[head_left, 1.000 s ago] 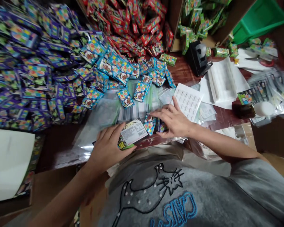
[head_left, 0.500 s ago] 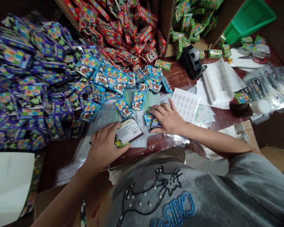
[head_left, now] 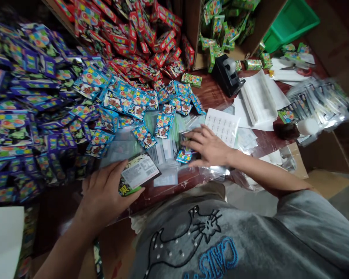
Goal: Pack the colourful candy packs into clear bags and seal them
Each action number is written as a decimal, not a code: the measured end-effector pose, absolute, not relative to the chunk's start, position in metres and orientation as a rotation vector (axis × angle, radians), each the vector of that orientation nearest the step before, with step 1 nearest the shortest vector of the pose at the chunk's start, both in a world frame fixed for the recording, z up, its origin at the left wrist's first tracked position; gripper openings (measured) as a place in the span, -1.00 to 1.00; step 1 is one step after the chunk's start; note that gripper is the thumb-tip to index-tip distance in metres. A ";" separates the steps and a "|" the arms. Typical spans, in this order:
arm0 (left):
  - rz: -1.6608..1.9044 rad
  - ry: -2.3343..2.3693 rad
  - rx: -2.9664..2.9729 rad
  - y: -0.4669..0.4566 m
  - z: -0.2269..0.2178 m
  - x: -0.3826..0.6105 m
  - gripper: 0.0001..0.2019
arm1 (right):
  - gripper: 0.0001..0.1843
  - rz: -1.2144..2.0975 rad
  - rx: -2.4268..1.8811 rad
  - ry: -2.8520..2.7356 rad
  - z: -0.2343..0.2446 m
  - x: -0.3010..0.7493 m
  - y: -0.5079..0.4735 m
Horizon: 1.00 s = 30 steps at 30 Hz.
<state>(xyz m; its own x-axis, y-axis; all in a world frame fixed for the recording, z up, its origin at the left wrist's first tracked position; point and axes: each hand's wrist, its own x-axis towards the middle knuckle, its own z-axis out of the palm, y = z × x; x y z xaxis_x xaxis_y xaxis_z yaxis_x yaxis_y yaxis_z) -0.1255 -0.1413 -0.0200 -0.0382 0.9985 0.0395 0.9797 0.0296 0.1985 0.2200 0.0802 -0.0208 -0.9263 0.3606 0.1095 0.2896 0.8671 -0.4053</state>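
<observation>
My left hand (head_left: pixel 106 186) grips a flat printed card (head_left: pixel 141 170) between thumb and fingers. The card is black and green, with a white barcode label and a yellow character on its face. My right hand (head_left: pixel 212 149) curls over small blue and purple packets (head_left: pixel 184 155) on the table, its fingers partly hiding them. Clear plastic bags (head_left: pixel 163 151) lie flat between my hands. Just beyond them are loose blue packets (head_left: pixel 164 126), and a sheet of printed stickers (head_left: pixel 221 126) lies beside my right hand.
Purple packets (head_left: pixel 14 128) are heaped at the left, red boxes (head_left: pixel 151 31) at the back. Green boxes (head_left: pixel 223 33) fill a carton. A black tape dispenser (head_left: pixel 227 75), a green bin (head_left: pixel 291 25), scissors (head_left: pixel 304 71), a white-capped bottle (head_left: pixel 306 127) and bagged goods (head_left: pixel 317 100) stand right.
My left hand has moved left and nearer to me with the card. My right hand has shifted slightly over the small packets. The camera view has turned a little to the right.
</observation>
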 end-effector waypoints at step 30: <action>0.104 1.374 2.553 -0.004 0.002 -0.004 -0.24 | -0.09 0.670 -0.795 -2.987 -0.006 0.287 0.040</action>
<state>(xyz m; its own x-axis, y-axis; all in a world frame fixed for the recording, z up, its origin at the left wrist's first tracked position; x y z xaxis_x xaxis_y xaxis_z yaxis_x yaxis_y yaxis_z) -0.0042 -0.0037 0.0023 0.5554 0.8300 -0.0510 0.8130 -0.5291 0.2432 0.2871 0.0403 -0.0061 -0.8735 0.4701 -0.1264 0.4791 0.7839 -0.3950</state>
